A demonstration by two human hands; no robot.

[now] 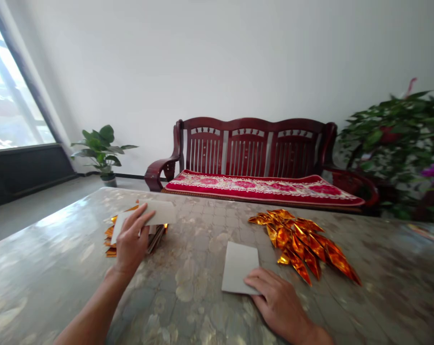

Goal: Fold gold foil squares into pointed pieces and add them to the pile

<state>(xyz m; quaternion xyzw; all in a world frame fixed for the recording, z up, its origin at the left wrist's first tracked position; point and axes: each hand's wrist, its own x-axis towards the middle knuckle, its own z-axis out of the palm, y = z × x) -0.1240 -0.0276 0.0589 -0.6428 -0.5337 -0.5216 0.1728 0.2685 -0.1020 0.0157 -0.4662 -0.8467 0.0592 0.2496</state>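
Note:
My left hand [133,239] is over a stack of paper sheets [111,242] with gold foil edges, at the left of the table. Its fingers are apart and lie on a pale sheet [162,212] on top. My right hand [276,299] has its fingers closed on the lower right corner of a grey-white paper [238,266], which lies near the table's middle. Right of that paper is a pile of folded, pointed gold-orange foil pieces [298,239].
The table [198,287] has a glossy patterned cover. Behind it stands a dark red wooden bench [245,148] with a red and white cloth [260,187]. Potted plants stand at left [101,148] and right [400,129]. A blurred plastic item [427,235] is at the table's right edge.

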